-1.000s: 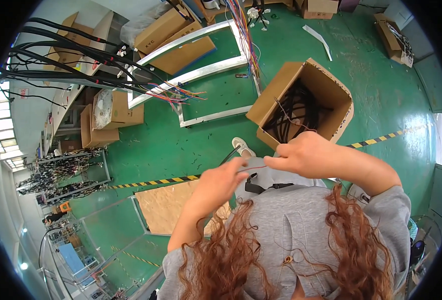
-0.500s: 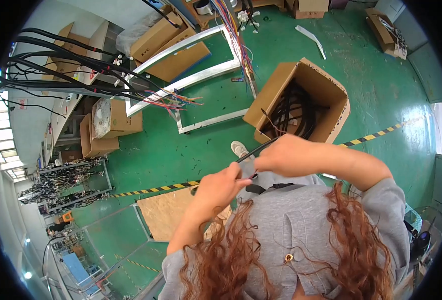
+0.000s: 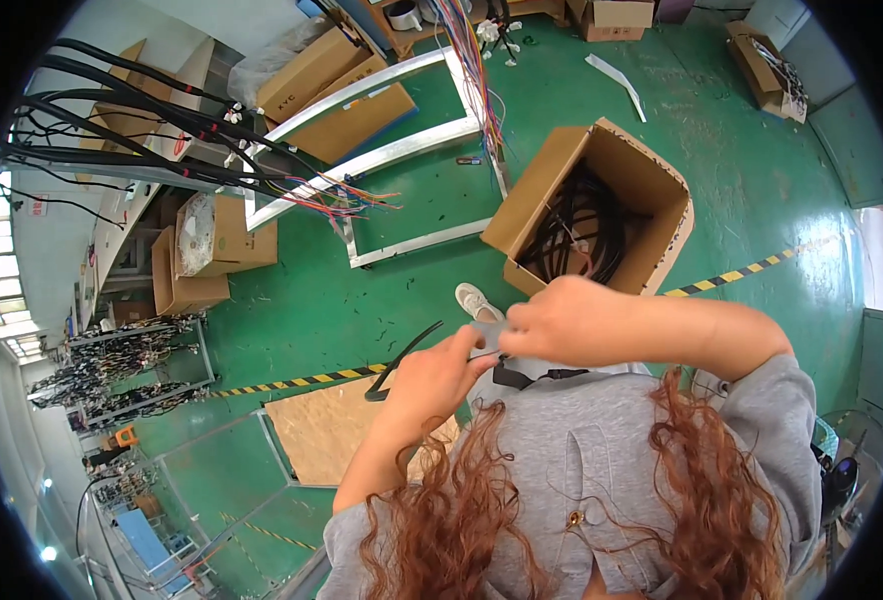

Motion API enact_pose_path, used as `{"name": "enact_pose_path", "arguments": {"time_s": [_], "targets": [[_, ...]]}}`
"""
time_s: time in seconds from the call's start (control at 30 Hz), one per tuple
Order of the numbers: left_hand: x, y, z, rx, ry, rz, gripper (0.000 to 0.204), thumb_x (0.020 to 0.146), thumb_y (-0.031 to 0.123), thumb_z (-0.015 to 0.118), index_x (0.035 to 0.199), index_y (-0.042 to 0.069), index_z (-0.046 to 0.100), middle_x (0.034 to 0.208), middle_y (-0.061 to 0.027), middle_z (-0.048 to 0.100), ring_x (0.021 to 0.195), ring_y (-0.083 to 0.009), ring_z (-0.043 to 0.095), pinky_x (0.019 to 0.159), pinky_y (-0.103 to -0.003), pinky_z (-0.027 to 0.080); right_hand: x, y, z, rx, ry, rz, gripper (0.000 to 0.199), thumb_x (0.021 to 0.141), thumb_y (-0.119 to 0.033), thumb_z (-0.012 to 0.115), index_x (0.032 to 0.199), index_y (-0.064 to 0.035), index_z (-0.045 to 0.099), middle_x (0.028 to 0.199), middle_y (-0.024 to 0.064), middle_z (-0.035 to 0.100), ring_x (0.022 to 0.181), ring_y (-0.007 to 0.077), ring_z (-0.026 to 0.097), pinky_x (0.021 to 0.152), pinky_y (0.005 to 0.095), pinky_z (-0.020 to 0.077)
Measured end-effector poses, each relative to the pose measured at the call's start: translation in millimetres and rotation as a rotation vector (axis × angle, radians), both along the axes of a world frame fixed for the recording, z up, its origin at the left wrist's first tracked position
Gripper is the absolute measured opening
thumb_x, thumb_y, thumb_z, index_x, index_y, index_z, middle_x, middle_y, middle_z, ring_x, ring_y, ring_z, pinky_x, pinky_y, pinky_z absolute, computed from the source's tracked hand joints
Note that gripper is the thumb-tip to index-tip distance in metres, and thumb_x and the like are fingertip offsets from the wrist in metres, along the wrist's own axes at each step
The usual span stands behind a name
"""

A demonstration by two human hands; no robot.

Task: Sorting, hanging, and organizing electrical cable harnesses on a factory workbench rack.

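Note:
My left hand is closed in front of my body, fingers pinched together. From behind it a short length of black cable curves up and to the left, its free end in the air. My right hand is also closed, its fingertips almost meeting those of the left. Between the two hands is a small greyish, blurred patch; what the right fingers grip there is too smeared to name. Beyond my right hand stands an open cardboard box with coiled black cables inside.
A white metal frame stands ahead, with colourful wires and thick black cables hanging over it from the left. More cardboard boxes sit by the left bench. A wooden board lies left of my left arm.
The black cable that ran from my hands toward the box no longer shows there. A black cable end now sticks out left of my left hand. My hands have barely shifted.

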State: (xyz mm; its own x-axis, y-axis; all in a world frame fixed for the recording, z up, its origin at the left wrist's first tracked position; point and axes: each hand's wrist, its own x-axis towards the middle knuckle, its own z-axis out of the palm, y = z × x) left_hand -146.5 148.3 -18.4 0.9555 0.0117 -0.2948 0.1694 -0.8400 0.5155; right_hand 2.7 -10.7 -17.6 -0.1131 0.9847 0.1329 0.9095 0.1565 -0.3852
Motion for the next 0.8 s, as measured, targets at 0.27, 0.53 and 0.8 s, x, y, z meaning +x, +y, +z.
{"name": "enact_pose_path", "arguments": {"time_s": [0.27,0.53,0.8], "targets": [[-5,7,2,-0.067,0.049,0.026,0.019,0.088,0.025,0.047,0.088,0.006,0.046,0.078,-0.0172,0.056,0.07,-0.0397,0.053,0.059,-0.046,0.041,11,-2,-17,-0.068,0.355,-0.052,0.013,0.077,-0.016,0.056,0.085,-0.0072,0.052,0.076,0.0096,0.052,0.077,0.0279,0.056,0.063,0.0383,0.0462],[-7,12,9,-0.11,0.112,0.008,0.018,0.088,0.024,0.044,0.088,0.005,0.046,0.074,-0.0204,0.055,0.07,-0.0414,0.052,0.059,-0.047,0.04,24,-12,-41,-0.229,0.507,0.004,0.017,0.081,-0.02,0.055,0.089,-0.0051,0.057,0.078,0.0121,0.058,0.077,0.0312,0.056,0.066,0.0406,0.0452],[-2,12,2,0.071,0.183,-0.084,0.023,0.09,0.028,0.042,0.086,0.005,0.046,0.071,-0.0177,0.057,0.068,-0.0391,0.054,0.057,-0.047,0.041,22,-18,-22,-0.175,0.453,-0.055,0.018,0.086,-0.026,0.05,0.087,-0.0078,0.051,0.076,0.0095,0.055,0.071,0.0303,0.056,0.059,0.0395,0.0451]]}}
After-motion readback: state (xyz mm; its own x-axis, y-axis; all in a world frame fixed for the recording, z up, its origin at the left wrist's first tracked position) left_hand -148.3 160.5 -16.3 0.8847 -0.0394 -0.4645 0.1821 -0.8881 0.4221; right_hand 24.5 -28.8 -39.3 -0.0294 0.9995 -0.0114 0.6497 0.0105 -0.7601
